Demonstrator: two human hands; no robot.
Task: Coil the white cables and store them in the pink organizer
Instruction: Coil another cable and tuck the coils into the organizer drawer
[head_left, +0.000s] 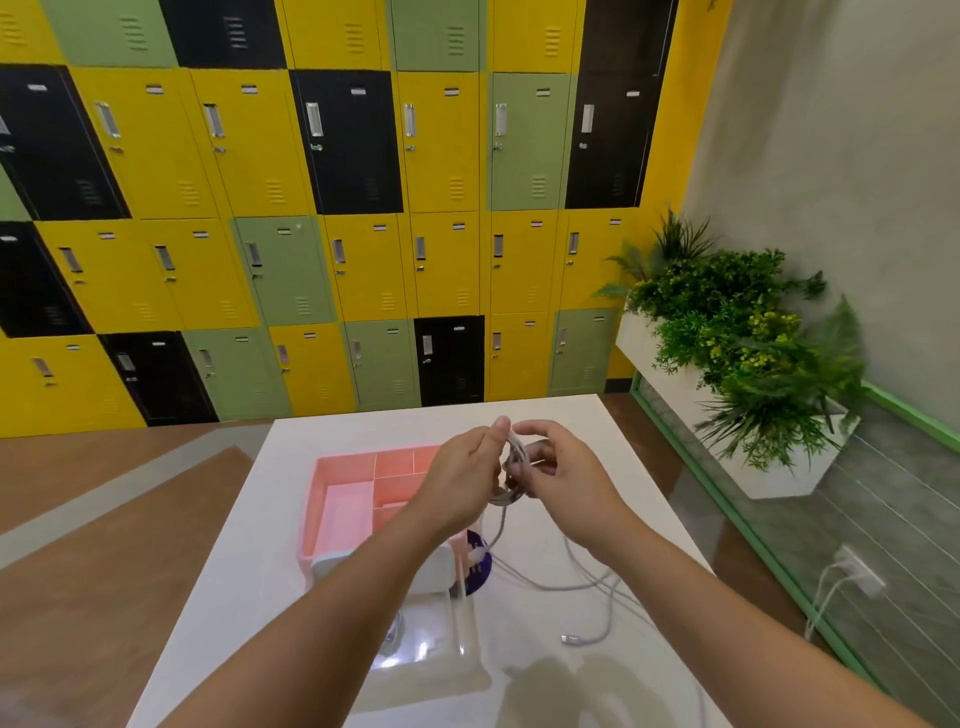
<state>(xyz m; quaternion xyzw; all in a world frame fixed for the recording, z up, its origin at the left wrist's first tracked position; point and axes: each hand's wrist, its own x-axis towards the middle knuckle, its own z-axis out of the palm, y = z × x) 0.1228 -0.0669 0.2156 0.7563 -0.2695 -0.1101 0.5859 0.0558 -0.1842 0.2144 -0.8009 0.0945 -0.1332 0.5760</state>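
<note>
Both hands are raised above the white table (566, 415), working one white cable (519, 457) into a small coil. My left hand (462, 478) pinches the coil's top between thumb and fingers. My right hand (566, 478) grips the coil from the right side. The cable's loose tail (587, 582) hangs down onto the table, ending in a plug (569, 638). The pink organizer (343, 499) with several compartments stands on the table just left of and below my hands; my left forearm hides its near right part.
A white box (431, 569) and a purple item (478, 561) sit at the organizer's near edge. Coloured lockers (363, 260) fill the far wall. A planter with green plants (737, 338) stands to the right, behind a green rail. A wall socket (857, 571) holds white cords.
</note>
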